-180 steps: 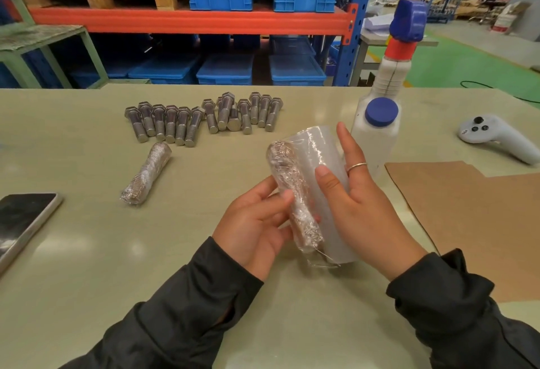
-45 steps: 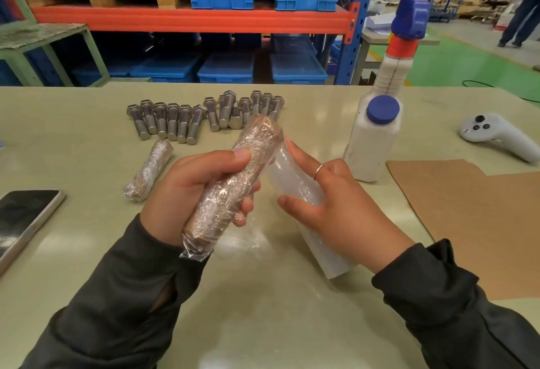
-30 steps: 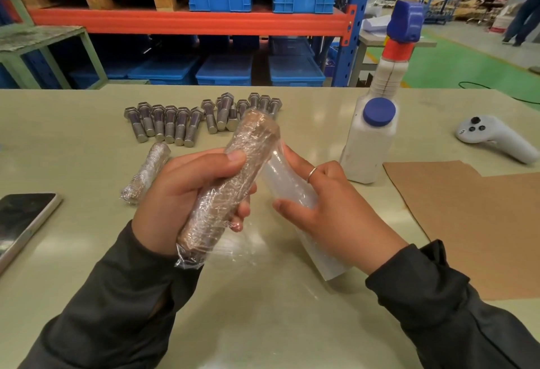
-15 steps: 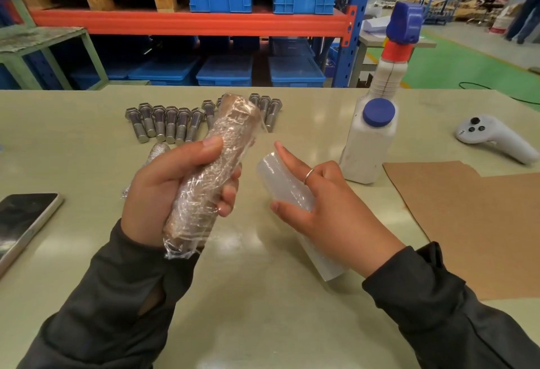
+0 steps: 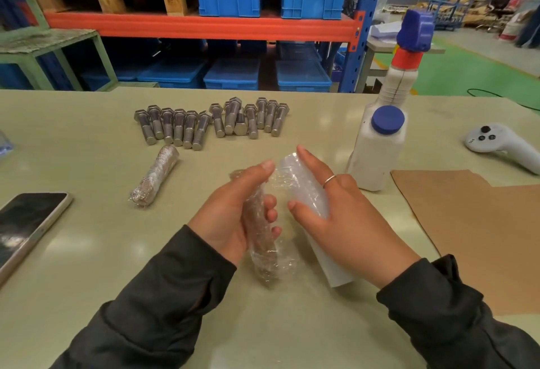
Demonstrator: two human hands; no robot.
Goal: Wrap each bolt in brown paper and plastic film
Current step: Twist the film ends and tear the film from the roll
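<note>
Left hand (image 5: 230,216) grips one wrapped bolt (image 5: 261,240); right hand (image 5: 342,222) clasps one film roll (image 5: 306,193); another wrapped bolt (image 5: 155,175) lies apart.

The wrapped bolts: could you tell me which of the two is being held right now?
The wrapped bolt in the left hand, beside the film roll; the other wrapped bolt lies untouched on the table.

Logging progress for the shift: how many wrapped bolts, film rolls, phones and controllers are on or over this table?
Wrapped bolts: 2, one lying, one in the left hand
Film rolls: 1
Phones: 1
Controllers: 1
Total: 5
</note>
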